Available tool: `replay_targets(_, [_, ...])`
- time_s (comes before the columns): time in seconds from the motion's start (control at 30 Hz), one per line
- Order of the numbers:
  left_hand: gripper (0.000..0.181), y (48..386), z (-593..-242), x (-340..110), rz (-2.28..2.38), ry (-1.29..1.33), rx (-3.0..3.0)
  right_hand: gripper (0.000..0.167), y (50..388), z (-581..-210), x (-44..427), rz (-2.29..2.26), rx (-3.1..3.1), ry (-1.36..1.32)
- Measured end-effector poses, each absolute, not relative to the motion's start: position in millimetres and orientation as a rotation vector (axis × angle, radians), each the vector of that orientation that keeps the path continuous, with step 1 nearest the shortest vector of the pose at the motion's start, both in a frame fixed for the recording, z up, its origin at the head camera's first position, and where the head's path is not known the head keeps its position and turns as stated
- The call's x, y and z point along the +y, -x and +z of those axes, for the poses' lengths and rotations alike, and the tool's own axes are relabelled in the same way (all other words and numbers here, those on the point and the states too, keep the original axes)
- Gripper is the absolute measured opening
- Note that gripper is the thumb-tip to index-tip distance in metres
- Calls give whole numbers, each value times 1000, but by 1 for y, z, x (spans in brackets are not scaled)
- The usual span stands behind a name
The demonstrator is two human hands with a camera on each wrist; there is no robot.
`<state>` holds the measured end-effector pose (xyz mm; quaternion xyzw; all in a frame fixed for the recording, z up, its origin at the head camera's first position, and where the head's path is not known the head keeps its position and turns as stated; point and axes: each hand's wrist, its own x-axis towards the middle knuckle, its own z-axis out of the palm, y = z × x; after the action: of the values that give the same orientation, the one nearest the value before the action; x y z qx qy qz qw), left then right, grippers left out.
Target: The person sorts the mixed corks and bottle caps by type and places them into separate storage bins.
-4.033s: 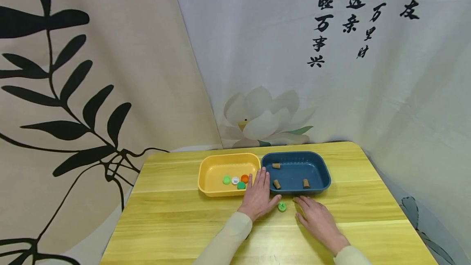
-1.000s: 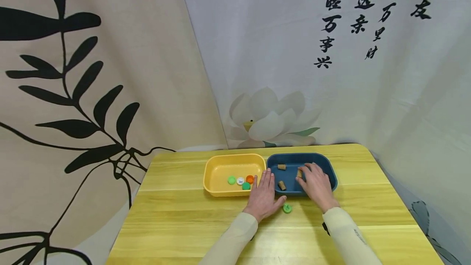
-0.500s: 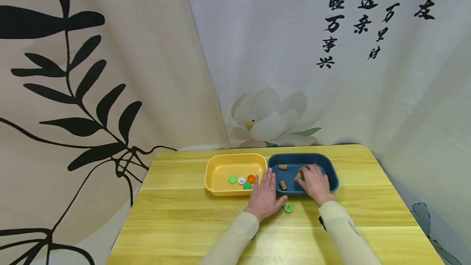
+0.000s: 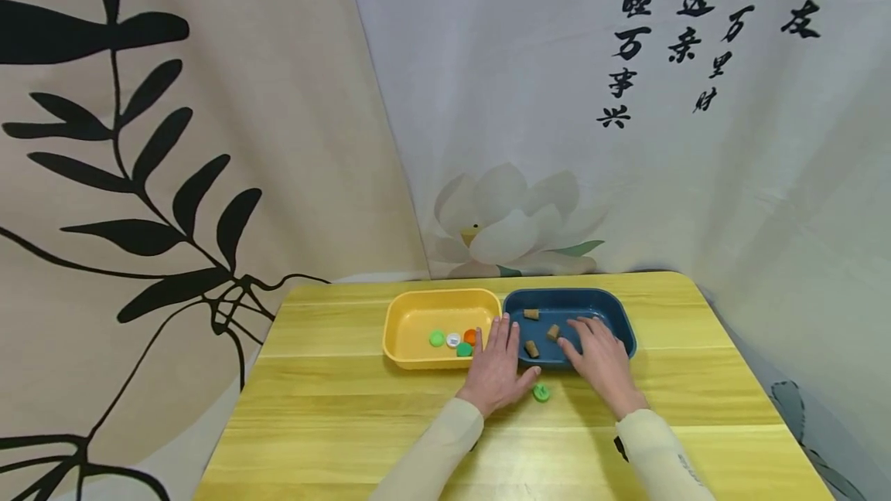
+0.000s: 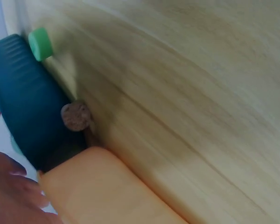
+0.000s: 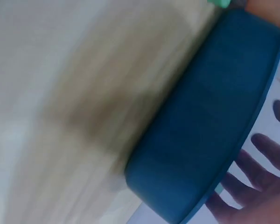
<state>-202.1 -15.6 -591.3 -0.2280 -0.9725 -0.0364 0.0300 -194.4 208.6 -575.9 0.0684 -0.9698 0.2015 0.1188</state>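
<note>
My left hand (image 4: 494,373) lies with straight fingers over the adjoining rims of the yellow tray (image 4: 404,363) and the blue tray (image 4: 623,311). Above the blue tray's front, my right hand (image 4: 600,358) has its fingers spread, apart from a cork (image 4: 553,332) just left of them. Two more corks, one at the back (image 4: 531,314) and one at the front (image 4: 532,349), lie in that tray. A green bottle cap (image 4: 541,393) sits on the table between the hands. In the left wrist view, a brown cork-like piece (image 5: 76,116) shows where the trays meet.
Inside the yellow tray are several caps: light green (image 4: 436,339), white (image 4: 453,340), orange (image 4: 470,337) and dark green (image 4: 464,349). The wooden table (image 4: 313,408) ends at printed curtains (image 4: 334,138) behind.
From in front of the blue tray, my right hand went in and held the right-hand cork. Now its fingers are off that cork, which lies further left. The left hand stays put.
</note>
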Motion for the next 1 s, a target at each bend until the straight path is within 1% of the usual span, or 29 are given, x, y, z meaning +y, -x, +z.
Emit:
replay_targets(0.23, [84, 199, -579, -37, -275, 627, -2925, 51, 169, -582, 201, 622, -2686, -283])
replay_targets(0.5, [78, 189, -577, -66, -437, 575, -2854, 55, 148, -583, 183, 628, -2608, -373])
replay_targets(0.77, [76, 178, -576, -88, -526, 520, -2805, 55, 135, -585, 162, 630, -2512, -508])
replay_targets(1.0, [76, 169, -579, -104, -560, 470, -2765, 51, 129, -589, 144, 622, -2468, -630])
